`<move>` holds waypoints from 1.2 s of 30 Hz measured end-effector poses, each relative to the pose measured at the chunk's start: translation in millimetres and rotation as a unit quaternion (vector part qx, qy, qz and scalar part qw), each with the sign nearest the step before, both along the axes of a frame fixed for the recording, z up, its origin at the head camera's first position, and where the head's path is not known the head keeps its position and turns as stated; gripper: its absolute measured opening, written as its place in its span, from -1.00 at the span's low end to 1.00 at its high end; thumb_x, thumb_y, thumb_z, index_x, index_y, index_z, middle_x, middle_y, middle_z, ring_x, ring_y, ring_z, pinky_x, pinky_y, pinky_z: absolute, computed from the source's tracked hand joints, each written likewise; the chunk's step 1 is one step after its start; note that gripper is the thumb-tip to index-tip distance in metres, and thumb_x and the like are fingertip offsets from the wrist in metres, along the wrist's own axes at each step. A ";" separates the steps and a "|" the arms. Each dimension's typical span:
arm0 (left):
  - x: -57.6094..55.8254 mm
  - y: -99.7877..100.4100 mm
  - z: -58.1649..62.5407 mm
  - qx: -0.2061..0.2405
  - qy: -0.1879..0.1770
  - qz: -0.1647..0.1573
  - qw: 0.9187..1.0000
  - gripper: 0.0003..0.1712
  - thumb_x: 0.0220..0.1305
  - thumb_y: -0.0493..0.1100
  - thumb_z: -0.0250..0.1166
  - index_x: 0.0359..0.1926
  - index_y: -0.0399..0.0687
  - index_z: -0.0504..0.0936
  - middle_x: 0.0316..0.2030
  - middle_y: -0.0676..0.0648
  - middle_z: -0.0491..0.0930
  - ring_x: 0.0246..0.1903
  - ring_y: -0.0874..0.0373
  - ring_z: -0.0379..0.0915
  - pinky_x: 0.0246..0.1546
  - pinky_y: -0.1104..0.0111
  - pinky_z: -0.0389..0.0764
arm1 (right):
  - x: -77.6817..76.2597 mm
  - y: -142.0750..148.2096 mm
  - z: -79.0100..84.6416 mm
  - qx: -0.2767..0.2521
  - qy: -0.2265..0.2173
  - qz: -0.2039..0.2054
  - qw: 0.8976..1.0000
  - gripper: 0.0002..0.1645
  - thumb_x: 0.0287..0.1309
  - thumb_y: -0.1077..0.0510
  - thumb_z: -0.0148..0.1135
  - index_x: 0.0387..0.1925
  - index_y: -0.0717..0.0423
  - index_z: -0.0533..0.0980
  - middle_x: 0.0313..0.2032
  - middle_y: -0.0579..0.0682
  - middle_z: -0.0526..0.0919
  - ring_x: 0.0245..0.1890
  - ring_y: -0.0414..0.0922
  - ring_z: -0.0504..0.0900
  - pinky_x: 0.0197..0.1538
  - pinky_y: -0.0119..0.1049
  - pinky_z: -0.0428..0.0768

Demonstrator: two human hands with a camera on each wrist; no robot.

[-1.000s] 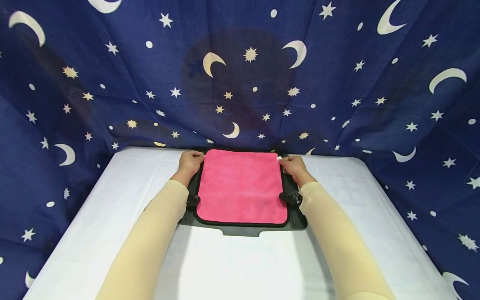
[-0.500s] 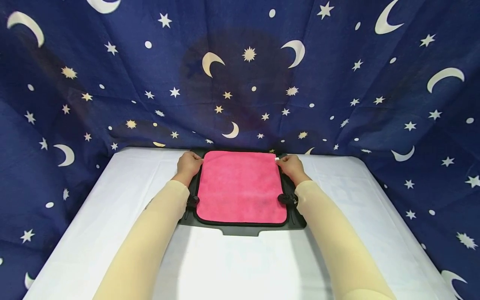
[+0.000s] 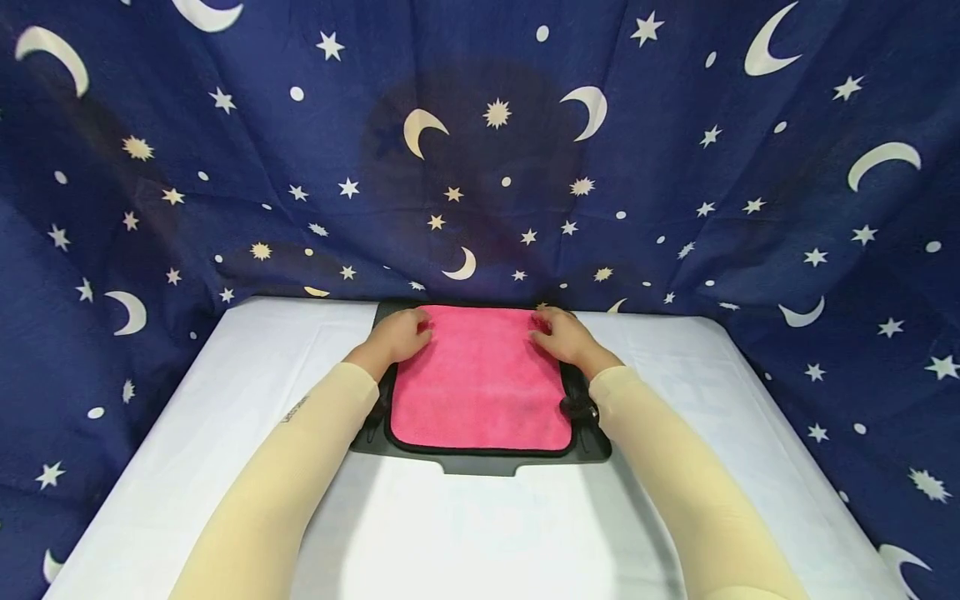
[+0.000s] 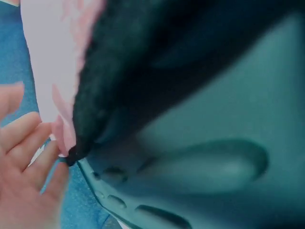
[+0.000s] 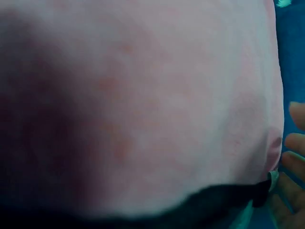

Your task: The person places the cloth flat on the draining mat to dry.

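Note:
A pink cloth [image 3: 480, 379] with a black edge lies flat on a dark board [image 3: 480, 463]. My left hand [image 3: 397, 335] is at the cloth's far left corner, its fingers loosely bent and pinching nothing. At the far right corner is my right hand [image 3: 567, 337], its thumb and fingers apart over the cloth. In the left wrist view, spread fingers [image 4: 35, 150] are beside the cloth's corner, and slots show in the board [image 4: 214, 167]. The right wrist view has separated fingers [image 5: 293, 164] by the other corner of the cloth; whether they touch it I cannot tell.
The board rests on a white-covered table [image 3: 465, 533]. A dark blue curtain [image 3: 495, 167] with moons and stars hangs right behind the table's far edge and along both sides.
Both hands have let go of the cloth's far corners and shifted inward over it, with fingers loosened. The cloth stays spread on the board.

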State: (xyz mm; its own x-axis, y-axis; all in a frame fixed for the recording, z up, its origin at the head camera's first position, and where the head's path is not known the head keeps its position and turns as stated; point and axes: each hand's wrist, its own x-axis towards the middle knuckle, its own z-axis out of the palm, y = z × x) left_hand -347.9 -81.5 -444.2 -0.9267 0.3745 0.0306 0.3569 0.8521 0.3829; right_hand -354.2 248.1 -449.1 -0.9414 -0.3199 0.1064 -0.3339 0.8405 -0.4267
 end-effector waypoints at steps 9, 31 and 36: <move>6.7 -7.2 -8.3 0.028 -0.139 -0.027 0.990 -0.04 0.21 0.37 -0.02 0.38 -0.22 0.06 0.38 -0.18 0.02 0.38 0.01 -0.14 0.34 0.16 -0.07 | 9.7 6.8 -6.9 0.049 -0.093 0.009 0.994 -0.25 0.30 -0.17 -0.06 0.32 0.24 0.17 0.31 0.22 0.20 0.32 0.11 0.14 0.33 0.01 0.04; 47.4 -36.1 5.6 -0.063 -0.083 -0.046 0.993 -0.10 0.24 0.30 0.02 0.34 -0.30 0.15 0.35 -0.29 0.07 0.35 -0.19 -0.13 0.30 -0.02 -0.04 | 44.8 23.9 14.6 0.014 -0.052 0.065 0.996 -0.32 0.27 -0.16 0.00 0.26 0.19 0.30 0.27 0.14 0.29 0.28 0.04 0.23 0.29 -0.02 0.15; 70.0 -40.0 3.8 -0.091 -0.082 -0.034 0.992 -0.10 0.25 0.28 0.03 0.33 -0.33 0.14 0.34 -0.32 0.06 0.34 -0.21 -0.09 0.27 -0.08 0.00 | 68.7 22.3 16.8 0.015 -0.051 0.096 0.994 -0.37 0.24 -0.10 0.08 0.22 0.20 0.35 0.26 0.17 0.30 0.28 0.06 0.24 0.29 0.00 0.16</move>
